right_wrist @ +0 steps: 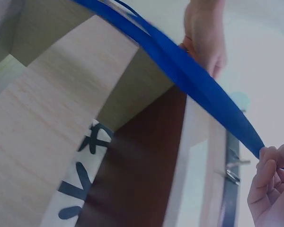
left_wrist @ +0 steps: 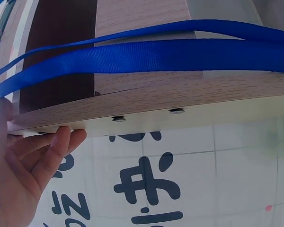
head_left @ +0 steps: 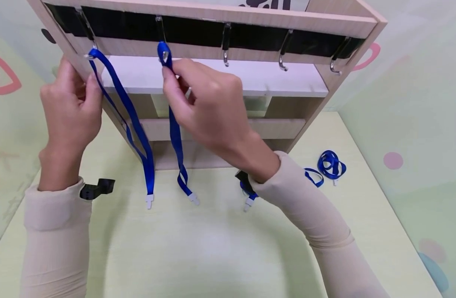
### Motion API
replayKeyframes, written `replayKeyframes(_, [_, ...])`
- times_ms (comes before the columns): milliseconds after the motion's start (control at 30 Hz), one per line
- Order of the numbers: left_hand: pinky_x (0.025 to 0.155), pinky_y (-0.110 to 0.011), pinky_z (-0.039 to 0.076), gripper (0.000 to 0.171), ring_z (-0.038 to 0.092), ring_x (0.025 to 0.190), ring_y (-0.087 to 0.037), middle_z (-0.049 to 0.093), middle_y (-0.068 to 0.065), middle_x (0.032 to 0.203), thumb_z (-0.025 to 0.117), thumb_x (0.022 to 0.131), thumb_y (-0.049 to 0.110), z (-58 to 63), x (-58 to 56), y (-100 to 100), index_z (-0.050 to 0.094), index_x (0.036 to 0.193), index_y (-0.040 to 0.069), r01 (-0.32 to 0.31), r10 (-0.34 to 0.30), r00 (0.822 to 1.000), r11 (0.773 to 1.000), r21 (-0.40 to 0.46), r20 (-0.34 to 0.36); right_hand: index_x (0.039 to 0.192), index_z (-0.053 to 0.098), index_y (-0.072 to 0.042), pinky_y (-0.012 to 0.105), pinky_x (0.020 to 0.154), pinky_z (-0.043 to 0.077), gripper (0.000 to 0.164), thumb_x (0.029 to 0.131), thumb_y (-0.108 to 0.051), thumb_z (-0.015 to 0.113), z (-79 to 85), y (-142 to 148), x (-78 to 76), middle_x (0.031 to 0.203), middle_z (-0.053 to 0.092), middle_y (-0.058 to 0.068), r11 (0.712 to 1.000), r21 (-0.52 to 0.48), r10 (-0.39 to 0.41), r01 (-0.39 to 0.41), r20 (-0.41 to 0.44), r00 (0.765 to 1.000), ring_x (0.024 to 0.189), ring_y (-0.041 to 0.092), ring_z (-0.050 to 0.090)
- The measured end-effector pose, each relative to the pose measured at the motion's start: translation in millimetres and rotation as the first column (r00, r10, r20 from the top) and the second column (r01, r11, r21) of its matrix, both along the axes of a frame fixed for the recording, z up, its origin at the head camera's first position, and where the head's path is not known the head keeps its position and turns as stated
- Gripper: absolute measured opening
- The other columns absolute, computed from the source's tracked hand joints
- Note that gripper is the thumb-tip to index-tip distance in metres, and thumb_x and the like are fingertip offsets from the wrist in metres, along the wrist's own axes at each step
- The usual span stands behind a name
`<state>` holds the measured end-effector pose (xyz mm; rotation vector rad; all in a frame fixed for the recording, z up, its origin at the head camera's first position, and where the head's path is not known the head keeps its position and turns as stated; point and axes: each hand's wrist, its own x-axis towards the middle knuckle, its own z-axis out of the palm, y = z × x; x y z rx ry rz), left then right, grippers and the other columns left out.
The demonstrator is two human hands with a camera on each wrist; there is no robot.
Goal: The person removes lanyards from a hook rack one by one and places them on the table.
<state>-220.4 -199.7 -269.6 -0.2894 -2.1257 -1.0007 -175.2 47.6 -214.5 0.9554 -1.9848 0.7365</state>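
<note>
My left hand [head_left: 69, 111] grips the left side panel [left_wrist: 151, 98] of a light wooden shelf unit, fingertips against its outer face. Beside that hand, a blue lanyard [head_left: 132, 105] hangs from the first hook [head_left: 87, 29], its white clip [head_left: 150, 201] at the lower end. With thumb and fingers, my right hand [head_left: 217, 103] pinches a second blue lanyard [head_left: 175, 136] just below its top loop. That loop is round the second hook [head_left: 160, 29]. In the right wrist view the strap [right_wrist: 199, 90] runs taut from the pinching fingertips [right_wrist: 266, 163].
Three more metal hooks, one at the far right [head_left: 336, 66], line the black strip [head_left: 194, 32]. On the table, a coiled blue lanyard [head_left: 322, 159] lies at right, and another lanyard's white clip [head_left: 249, 203] shows under my right forearm. Patterned walls stand on both sides.
</note>
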Motion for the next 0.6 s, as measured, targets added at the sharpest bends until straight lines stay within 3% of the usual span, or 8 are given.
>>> replayKeyframes(167, [0.062,-0.005,0.040,0.030,0.052,0.069,0.021,0.073,-0.018,0.108,0.046,0.097,0.021,1.9,0.7,0.3,0.064,0.121,0.016,0.000,-0.001,1.000,1.000,0.021,0.020,0.092,0.070,0.007,0.017,0.053,0.042,0.021,0.096,-0.007,0.054,3.5,16.0,6.8,0.072,0.069,0.008,0.999,-0.048,0.015,-0.020,-0.090,0.996,0.056,0.013,0.059])
replayKeyframes(300, [0.062,-0.006,0.041,0.030,0.053,0.073,0.023,0.073,-0.016,0.112,0.045,0.099,0.022,2.6,1.2,-0.9,0.062,0.124,0.018,0.026,-0.027,1.000,1.000,-0.017,-0.015,0.092,0.068,0.008,0.019,0.049,0.040,0.019,0.096,-0.006,0.055,5.1,29.9,7.3,0.066,0.066,0.008,0.998,-0.063,-0.021,0.012,-0.139,0.990,0.051,0.015,0.057])
replayKeyframes(467, [0.064,-0.003,0.042,0.028,0.057,0.077,0.023,0.074,-0.013,0.109,0.047,0.098,0.020,1.9,0.4,-1.7,0.063,0.120,0.020,0.034,-0.033,0.999,0.999,0.010,-0.024,0.091,0.068,0.009,0.021,0.049,0.039,0.018,0.095,-0.005,0.058,3.8,45.0,6.4,0.064,0.066,0.010,0.994,-0.096,-0.066,0.055,-0.115,0.991,0.049,0.015,0.055])
replayKeyframes(600, [0.057,-0.003,0.039,0.028,0.057,0.075,0.023,0.075,-0.012,0.105,0.048,0.097,0.020,1.3,0.0,-2.3,0.064,0.121,0.020,0.038,-0.038,0.998,0.999,0.010,-0.040,0.092,0.070,0.008,0.022,0.050,0.042,0.019,0.096,-0.007,0.058,1.2,57.3,7.8,0.066,0.067,0.012,0.994,-0.054,-0.098,0.093,-0.094,0.991,0.051,0.016,0.058])
